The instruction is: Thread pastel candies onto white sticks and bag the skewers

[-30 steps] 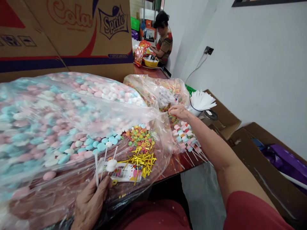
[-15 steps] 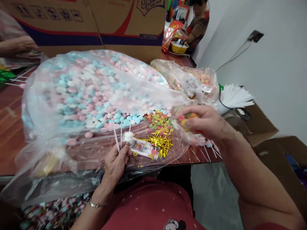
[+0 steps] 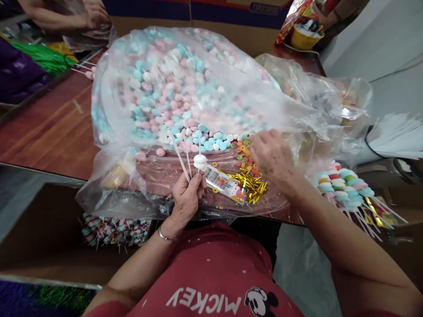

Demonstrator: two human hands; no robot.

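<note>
My left hand is closed around the lower part of three thin white sticks. White candies are threaded on the rightmost stick. My right hand hovers over or touches a pile of small coloured ring candies; motion blurs its fingers, and whether they hold any is unclear. Between the hands lie a printed white packet and a bunch of gold twist ties. Behind them, a large clear plastic bag spills pink, blue and white candies.
Candy skewers lie at the table's right edge, near a bundle of white sticks. A smaller bag stands behind. At lower left, a cardboard box holds many skewers. Another person's hands are at upper left.
My view has swung left and down, bringing the box and skewers into sight. The right hand, which held ring candies at the small bag, has moved left to the loose pile.
</note>
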